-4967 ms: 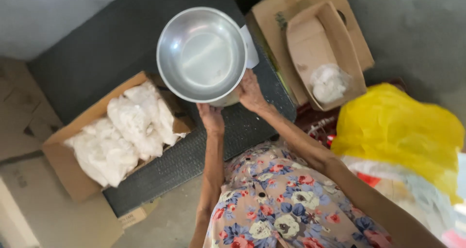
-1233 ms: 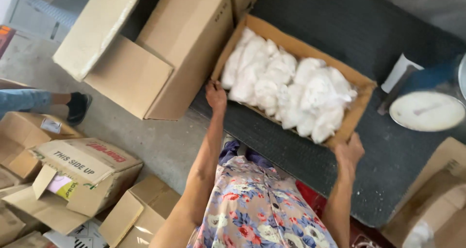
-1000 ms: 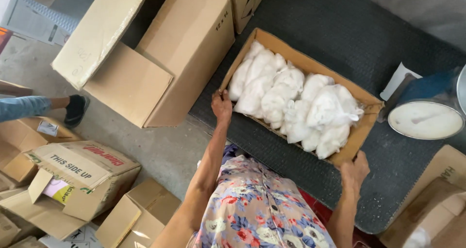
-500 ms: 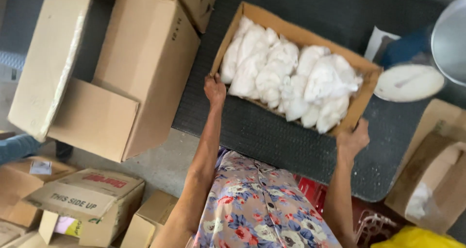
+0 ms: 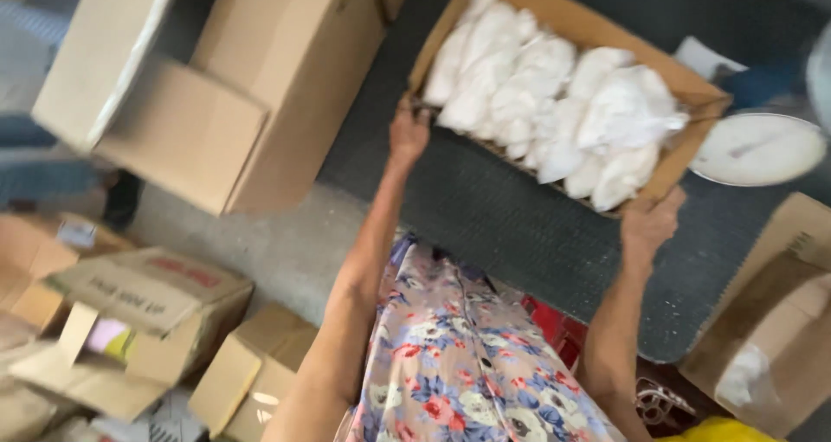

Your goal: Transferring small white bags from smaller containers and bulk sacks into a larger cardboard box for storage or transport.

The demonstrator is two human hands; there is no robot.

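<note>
Cardboard tray (image 5: pixel 668 170) of white bags (image 5: pixel 554 104): left hand (image 5: pixel 409 132) grips near corner; right hand (image 5: pixel 649 225) seemingly clasps opposite corner.

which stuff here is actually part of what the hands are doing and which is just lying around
In hand:
- left hand and right hand, each gripping a near corner of the tray
- cardboard tray
- white bags filling it

Lying about:
- big box to the left
- dial scale
- dark mat
- floor boxes
- open box at right
</note>
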